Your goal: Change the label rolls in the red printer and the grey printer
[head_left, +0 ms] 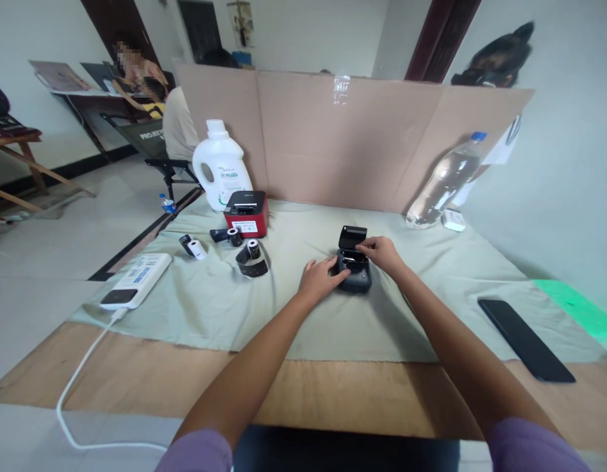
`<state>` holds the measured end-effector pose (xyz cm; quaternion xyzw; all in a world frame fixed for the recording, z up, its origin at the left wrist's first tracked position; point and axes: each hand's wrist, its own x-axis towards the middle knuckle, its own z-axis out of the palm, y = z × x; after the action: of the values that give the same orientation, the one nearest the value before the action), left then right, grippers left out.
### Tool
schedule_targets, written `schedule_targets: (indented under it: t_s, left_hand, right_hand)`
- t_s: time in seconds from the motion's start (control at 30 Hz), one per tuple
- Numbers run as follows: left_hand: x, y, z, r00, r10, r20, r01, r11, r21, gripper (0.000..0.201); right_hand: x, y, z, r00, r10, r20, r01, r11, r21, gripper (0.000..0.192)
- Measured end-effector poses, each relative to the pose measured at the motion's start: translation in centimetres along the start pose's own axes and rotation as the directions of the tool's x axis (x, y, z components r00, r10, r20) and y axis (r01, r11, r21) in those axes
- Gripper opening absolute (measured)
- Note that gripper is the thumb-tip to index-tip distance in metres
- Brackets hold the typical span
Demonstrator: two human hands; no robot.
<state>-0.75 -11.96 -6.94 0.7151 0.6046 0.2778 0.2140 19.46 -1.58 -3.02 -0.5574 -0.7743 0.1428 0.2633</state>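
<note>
**Both hands on the small black printer, lid up**

Your left hand (319, 275) rests against the left side of the small black printer (353, 270), fingers curled round its body and gripping it; your right hand (382, 252) sits at the printer's top, fingertips pinched together at the open paper bay, though you cannot tell whether anything is between them; the printer's lid (353, 236) stands tilted up at the back. The printer sits on the grey-green cloth (308, 328) near the middle of the desk, a little toward the back edge.

Toward the back left corner: a red and black printer (246, 212), with a white jug (221, 166) just behind it; in front of these, three paper rolls (253, 257) lie loose on the cloth, well apart from your hands. At the left edge, a white power bank (136, 280) with a white cable (82, 373) running off the front edge. Back right, a clear water bottle (446, 183) leans against the cardboard screen (343, 137); near the front right corner, a black phone (526, 339) lies flat.
</note>
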Motion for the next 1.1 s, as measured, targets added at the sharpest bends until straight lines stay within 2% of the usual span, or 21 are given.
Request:
schedule_targets:
  t_s: [0.07,0.17,0.33,0.47,0.5,0.63,0.7,0.77,0.87,0.93,0.97,1.03,1.07,1.1]
  left_hand:
    - [0.0,0.0,0.0,1.000,-0.006,0.000,0.006,1.000,-0.003,0.069]
    - [0.1,-0.1,0.0,1.000,-0.020,0.008,0.020,1.000,-0.011,0.071]
    - [0.2,-0.1,0.0,1.000,-0.022,0.019,0.022,1.000,0.005,0.072]
    - [0.1,-0.1,0.0,1.000,-0.018,0.017,0.018,1.000,0.003,0.074]
    - [0.1,-0.1,-0.1,1.000,-0.017,0.017,0.017,1.000,-0.001,0.074]
    - [0.0,-0.1,-0.1,1.000,0.002,0.004,-0.002,1.000,-0.026,0.075]
    - [0.1,-0.1,-0.2,1.000,0.009,-0.002,-0.009,1.000,-0.020,0.074]
    - [0.2,-0.1,-0.1,1.000,0.020,0.007,-0.020,1.000,-0.006,0.072]
    - [0.2,0.1,-0.2,1.000,0.006,0.017,-0.006,1.000,-0.003,0.071]
    - [0.0,0.2,-0.3,1.000,-0.018,-0.009,0.018,1.000,-0.016,0.072]
    - [-0.1,0.3,-0.3,1.000,-0.018,-0.021,0.017,1.000,-0.024,0.071]
    - [-0.2,0.3,-0.5,1.000,0.000,-0.022,-0.001,0.999,-0.036,0.066]
    - [-0.2,0.3,-0.6,1.000,0.010,-0.007,-0.010,0.999,-0.041,0.063]
    - [-0.1,0.2,-0.7,1.000,0.017,0.014,-0.016,0.999,-0.049,0.062]
  right_hand:
    - [0.7,-0.7,-0.4,0.990,-0.026,0.141,0.033,0.998,-0.051,0.015]
    - [2.1,-1.6,-1.0,0.956,-0.020,0.291,0.057,0.991,-0.120,0.012]
    - [3.4,-2.4,-1.4,0.911,-0.003,0.413,0.087,0.979,-0.185,0.010]
    - [3.2,-3.0,-0.8,0.834,0.040,0.551,0.115,0.963,-0.244,0.014]
    - [3.1,-3.2,-0.6,0.833,0.054,0.551,0.123,0.953,-0.278,0.016]
    - [2.7,-4.0,-0.7,0.881,0.084,0.465,0.118,0.914,-0.388,0.021]
    - [2.6,-4.5,-1.9,0.895,0.067,0.440,0.106,0.929,-0.356,0.021]
    - [2.5,-5.6,-3.4,0.911,0.056,0.408,0.054,0.966,-0.252,0.020]
    - [2.1,-9.2,-5.1,0.917,0.036,0.397,-0.058,0.997,0.044,0.020]
    - [1.5,-13.1,-4.9,0.932,-0.037,0.362,-0.056,0.968,0.243,0.022]
    - [1.1,-15.4,-4.2,0.937,-0.100,0.335,-0.016,0.945,0.327,0.023]
    - [0.3,-20.1,-1.9,0.908,-0.261,0.327,0.101,0.896,0.432,0.020]
    - [-0.1,-22.4,-0.4,0.883,-0.349,0.314,0.189,0.877,0.442,0.016]
    - [-0.5,-24.6,1.3,0.829,-0.451,0.330,0.295,0.855,0.426,0.015]
